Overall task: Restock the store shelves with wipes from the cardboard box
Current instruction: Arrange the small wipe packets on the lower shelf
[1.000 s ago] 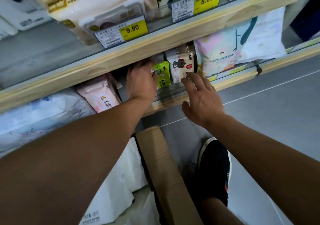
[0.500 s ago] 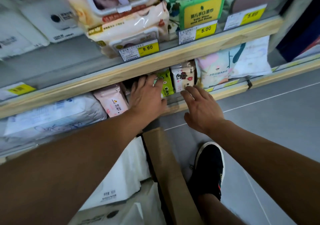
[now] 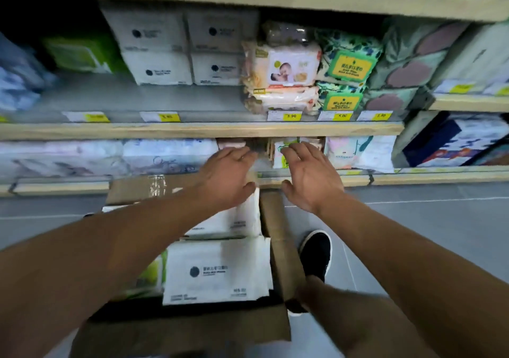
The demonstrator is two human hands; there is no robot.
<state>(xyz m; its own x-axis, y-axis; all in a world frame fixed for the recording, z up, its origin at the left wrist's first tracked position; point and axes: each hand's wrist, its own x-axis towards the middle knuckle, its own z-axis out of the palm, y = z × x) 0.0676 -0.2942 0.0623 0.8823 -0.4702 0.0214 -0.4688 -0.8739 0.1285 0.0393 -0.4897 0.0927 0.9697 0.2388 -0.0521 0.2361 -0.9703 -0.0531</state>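
The cardboard box (image 3: 283, 250) stands open on the floor (image 3: 413, 220) below the shelves (image 3: 192, 130), and white packs of wipes (image 3: 217, 272) lie inside it. A black shoe (image 3: 316, 253) is just beside the box. On the middle shelf stand white boxes (image 3: 157, 43) and baby wipes (image 3: 283, 68). The left hand (image 3: 228, 178) and the right hand (image 3: 308, 176) hover before the lowest shelf, both spread wide and holding nothing. A small green pack (image 3: 281, 154) is behind the right fingers.
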